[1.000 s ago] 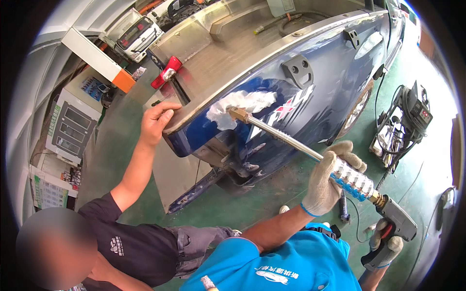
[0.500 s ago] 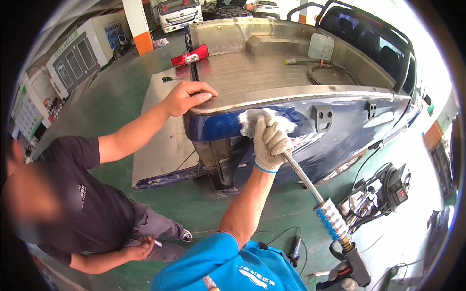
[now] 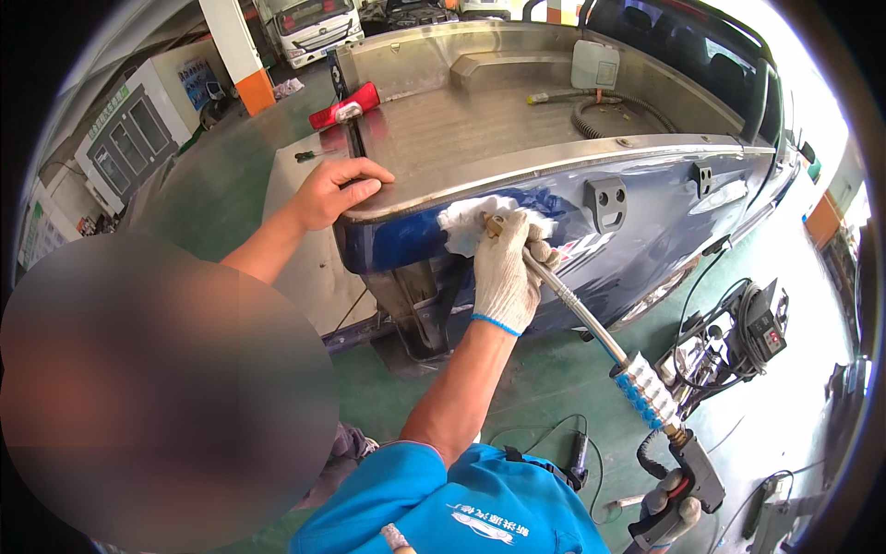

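Observation:
A slide-hammer dent puller with a long silver rod runs from the truck's side down to the lower right. My left hand, in a white knit glove, is closed around its front end beside a sanded bare-metal patch on the blue truck panel. A brass-coloured piece pokes out by the fingers; its contact with the metal is hidden. My gloved right hand grips the black pistol handle at the other end. Between them sits the ribbed sliding weight, partly blue.
A co-worker's hand rests on the truck bed's corner. The red tail light lies on the bed edge. At right stands a machine with coiled cables; a corded tool and cables lie on the green floor. A white jug stands in the bed.
My left hand has turned at the patch, and the brass-coloured piece now shows. The puller's handle and my right hand sit slightly higher and further right. The co-worker has leaned in closer.

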A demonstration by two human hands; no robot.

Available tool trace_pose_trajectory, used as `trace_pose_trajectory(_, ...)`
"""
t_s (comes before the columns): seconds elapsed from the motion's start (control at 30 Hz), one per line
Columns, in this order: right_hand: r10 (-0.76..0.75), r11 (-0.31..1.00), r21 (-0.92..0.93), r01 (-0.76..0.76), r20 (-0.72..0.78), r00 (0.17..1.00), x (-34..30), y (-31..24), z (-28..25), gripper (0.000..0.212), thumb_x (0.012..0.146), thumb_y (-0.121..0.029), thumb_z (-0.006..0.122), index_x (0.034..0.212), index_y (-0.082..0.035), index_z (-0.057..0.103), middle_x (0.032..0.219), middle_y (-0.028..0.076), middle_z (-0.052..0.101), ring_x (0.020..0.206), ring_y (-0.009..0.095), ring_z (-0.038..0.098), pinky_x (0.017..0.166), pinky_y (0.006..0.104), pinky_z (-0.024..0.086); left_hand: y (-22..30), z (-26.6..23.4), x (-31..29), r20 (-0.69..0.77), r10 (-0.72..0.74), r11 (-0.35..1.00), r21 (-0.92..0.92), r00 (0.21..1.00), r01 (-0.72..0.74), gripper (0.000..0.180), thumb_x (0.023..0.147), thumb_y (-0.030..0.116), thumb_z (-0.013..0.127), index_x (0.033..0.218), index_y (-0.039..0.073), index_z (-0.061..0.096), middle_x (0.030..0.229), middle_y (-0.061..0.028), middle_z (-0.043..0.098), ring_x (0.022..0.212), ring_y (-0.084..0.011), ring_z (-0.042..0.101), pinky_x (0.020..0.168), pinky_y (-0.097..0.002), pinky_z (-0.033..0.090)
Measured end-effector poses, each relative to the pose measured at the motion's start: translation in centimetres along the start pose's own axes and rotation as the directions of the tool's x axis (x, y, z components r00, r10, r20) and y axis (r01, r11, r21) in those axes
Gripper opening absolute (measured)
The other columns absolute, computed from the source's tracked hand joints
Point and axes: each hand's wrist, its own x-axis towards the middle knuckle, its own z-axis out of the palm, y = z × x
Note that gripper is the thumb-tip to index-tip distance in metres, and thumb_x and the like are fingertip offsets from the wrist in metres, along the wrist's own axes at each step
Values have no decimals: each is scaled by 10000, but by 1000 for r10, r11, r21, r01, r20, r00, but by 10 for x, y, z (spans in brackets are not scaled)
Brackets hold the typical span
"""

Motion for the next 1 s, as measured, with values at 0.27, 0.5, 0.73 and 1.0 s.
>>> trace_pose_trajectory(0.27, -255, 963, -152, 221, -268, 929, 16, 19, 25, 561, 805, -138, 768, 1212, 130, 490, 980, 200, 664, 597, 253, 650, 519, 332, 594, -1, -7, 2, -5, 10, 999, 48, 1000, -10, 100, 1008, 189, 615, 993, 106, 561, 810, -34, 593, 629, -154, 563, 613, -367, 528)
trace_pose_trajectory(0.5, -252, 964, -157, 216, -270, 929, 19, 18, 34, 487, 801, -134, 767, 1131, 116, 511, 904, 189, 644, 569, 238, 622, 503, 307, 569, -1, -9, 4, 39, 40, 996, 77, 998, -42, 132, 995, 205, 639, 967, 114, 547, 789, -31, 588, 570, -140, 594, 572, -362, 585)
trace_pose_trajectory(0.73, -231, 969, -148, 199, -249, 941, 17, 18, 31, 461, 816, -161, 768, 1092, 111, 518, 892, 176, 639, 592, 239, 624, 513, 317, 568, 4, -7, 0, 64, 51, 996, 75, 997, -55, 129, 992, 191, 640, 929, 109, 563, 757, -28, 579, 562, -140, 608, 569, -361, 596)
trace_pose_trajectory(1.0, -217, 969, -169, 179, -242, 946, 21, 15, 38, 455, 806, -160, 766, 1085, 105, 522, 866, 161, 627, 580, 243, 612, 504, 321, 551, 3, -9, 1, 72, 27, 997, 66, 997, -32, 103, 1002, 170, 615, 955, 98, 559, 783, -40, 600, 569, -149, 631, 583, -377, 610)
